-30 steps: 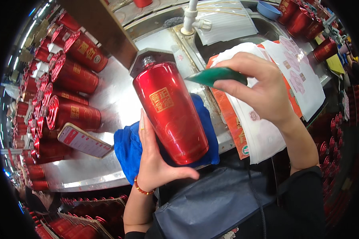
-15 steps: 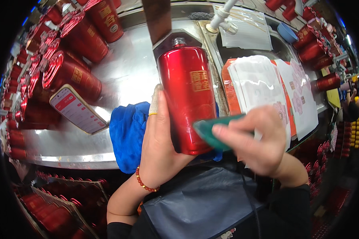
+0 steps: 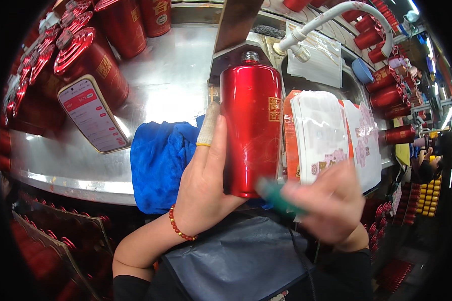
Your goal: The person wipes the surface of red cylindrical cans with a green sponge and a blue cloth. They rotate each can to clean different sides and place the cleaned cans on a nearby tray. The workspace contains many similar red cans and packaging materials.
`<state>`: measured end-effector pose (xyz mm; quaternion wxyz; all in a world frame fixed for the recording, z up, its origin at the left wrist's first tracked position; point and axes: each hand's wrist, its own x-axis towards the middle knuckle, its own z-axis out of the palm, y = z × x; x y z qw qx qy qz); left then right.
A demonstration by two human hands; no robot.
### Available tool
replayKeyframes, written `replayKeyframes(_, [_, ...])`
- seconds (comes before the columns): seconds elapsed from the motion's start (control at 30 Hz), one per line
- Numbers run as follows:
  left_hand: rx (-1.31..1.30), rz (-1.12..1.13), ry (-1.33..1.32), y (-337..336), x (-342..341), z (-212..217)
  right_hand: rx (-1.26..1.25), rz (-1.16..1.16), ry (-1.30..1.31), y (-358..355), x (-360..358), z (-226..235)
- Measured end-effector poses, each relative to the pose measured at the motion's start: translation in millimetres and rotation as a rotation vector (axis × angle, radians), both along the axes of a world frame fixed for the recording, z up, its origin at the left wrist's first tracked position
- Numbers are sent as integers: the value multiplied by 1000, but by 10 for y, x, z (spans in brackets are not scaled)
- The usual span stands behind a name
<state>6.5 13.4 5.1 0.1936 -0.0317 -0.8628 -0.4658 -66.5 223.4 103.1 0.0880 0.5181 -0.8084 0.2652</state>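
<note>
A glossy red bottle [image 3: 251, 130] with a gold square emblem stands tilted in front of me, its bare threaded neck pointing away. My left hand [image 3: 206, 170] is wrapped round its left side and lower end, with a pale fabric cot on one finger and a beaded bracelet at the wrist. My right hand [image 3: 331, 205], smeared by motion, pinches a green flat scraper [image 3: 278, 198]. The scraper's tip is at the bottle's lower right edge; whether it touches is too blurred to tell. A blue cloth [image 3: 160, 165] lies bunched left of my left hand.
A phone [image 3: 94, 114] with a lit screen leans against several red bottles [image 3: 93, 65] on the steel counter [image 3: 181, 45]. Stacked printed transfer sheets [image 3: 319, 130] lie at right. Behind them are a sink with a white tap [image 3: 299, 37] and a blue bowl [image 3: 361, 71].
The bottle has turned, so its gold emblem now sits at the right edge. The green scraper has moved off the bottle's front to its lower right side. The whole view has shifted.
</note>
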Motion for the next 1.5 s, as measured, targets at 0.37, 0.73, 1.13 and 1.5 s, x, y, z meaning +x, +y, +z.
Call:
replayKeyframes(0.37, [-8, -1, 58, -46, 45, -92, 160, 92, 174, -193, -69, 110])
replayKeyframes(0.73, [-46, -29, 107, -87, -49, -135, 19, 293, 24, -88, -27, -146])
replayKeyframes(1.13, [-121, -19, 20, -121, 22, -177, -96, 163, -228, 61, -202, -189])
replayKeyframes(1.5, [-127, -83, -120, -200, 20, -161, -249, 45, -259, 44, -304, -386])
